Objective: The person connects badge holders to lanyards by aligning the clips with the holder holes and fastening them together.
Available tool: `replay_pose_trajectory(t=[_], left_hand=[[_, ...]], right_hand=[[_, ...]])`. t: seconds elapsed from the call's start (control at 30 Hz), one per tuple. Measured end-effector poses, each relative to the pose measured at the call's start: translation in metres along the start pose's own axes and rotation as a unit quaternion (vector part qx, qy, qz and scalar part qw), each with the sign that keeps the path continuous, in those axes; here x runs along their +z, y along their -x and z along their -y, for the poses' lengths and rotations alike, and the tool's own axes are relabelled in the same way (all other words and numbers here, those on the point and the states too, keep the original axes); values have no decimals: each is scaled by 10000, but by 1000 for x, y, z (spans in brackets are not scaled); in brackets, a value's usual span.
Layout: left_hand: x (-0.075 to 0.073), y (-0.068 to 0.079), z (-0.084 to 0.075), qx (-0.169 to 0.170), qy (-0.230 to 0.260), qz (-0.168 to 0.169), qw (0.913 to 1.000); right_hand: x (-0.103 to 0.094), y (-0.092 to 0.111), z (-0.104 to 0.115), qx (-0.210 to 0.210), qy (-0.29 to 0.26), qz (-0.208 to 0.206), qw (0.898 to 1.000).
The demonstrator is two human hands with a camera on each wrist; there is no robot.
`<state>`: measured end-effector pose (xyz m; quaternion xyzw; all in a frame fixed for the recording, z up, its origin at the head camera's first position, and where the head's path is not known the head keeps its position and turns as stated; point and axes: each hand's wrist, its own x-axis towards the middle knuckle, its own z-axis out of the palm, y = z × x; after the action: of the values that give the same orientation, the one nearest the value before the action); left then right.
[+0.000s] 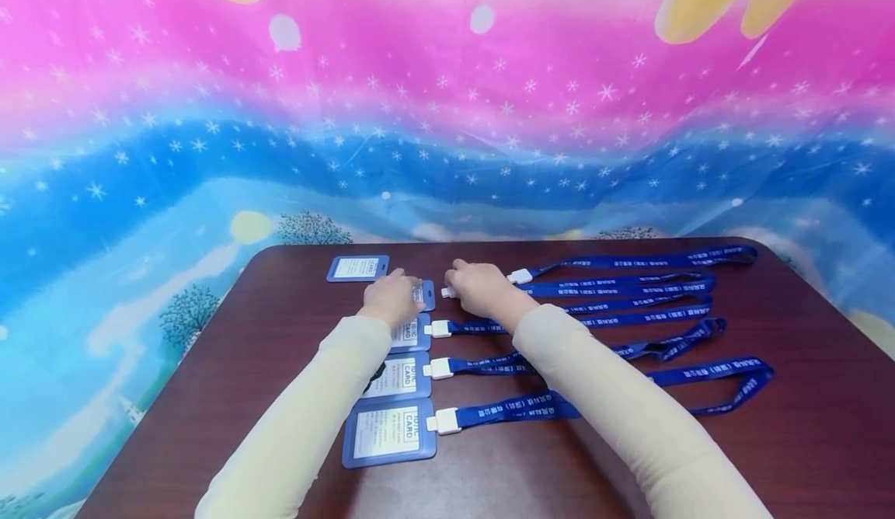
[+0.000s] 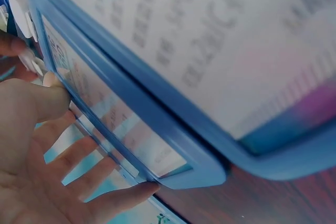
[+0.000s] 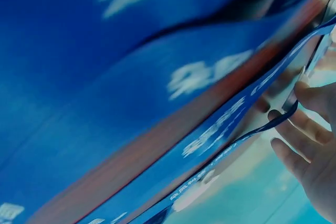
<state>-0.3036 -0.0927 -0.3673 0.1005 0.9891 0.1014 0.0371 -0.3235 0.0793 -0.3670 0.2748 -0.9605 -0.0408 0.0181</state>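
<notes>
My left hand (image 1: 393, 298) grips a blue-framed ID card holder (image 1: 429, 295) on the dark table. In the left wrist view its thumb lies on the frame's near edge, with the other fingers spread along the far side. Just to the right, my right hand (image 1: 481, 290) pinches the white clip (image 1: 448, 293) of a blue lanyard, pointing at the holder's slotted end with a small gap between. In the right wrist view the lanyard strap (image 3: 283, 116) runs between its thumb and fingers. Nearer me, several card holders (image 1: 390, 430) lie in a column, white clips (image 1: 447, 420) at their right ends.
A loose card holder (image 1: 358, 268) lies at the back left. Another lanyard (image 1: 650, 260) with its own white clip (image 1: 520, 276) stretches along the back right. Other blue straps (image 1: 713, 371) extend rightward over the brown table (image 1: 804, 441). A colourful cloth (image 1: 447, 115) hangs behind.
</notes>
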Motion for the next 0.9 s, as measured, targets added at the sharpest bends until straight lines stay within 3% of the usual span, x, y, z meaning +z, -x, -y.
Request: replay_pose_trajectory(t=[0.4,0.9], left_hand=[[6,-3,-1,40,-122,-107,9999],[4,0,5,164,289,-229,9992]], right_hand=[[-1,-8,12,12,-195,76,9998],[2,-13,23,-39,-2,-165,9999]])
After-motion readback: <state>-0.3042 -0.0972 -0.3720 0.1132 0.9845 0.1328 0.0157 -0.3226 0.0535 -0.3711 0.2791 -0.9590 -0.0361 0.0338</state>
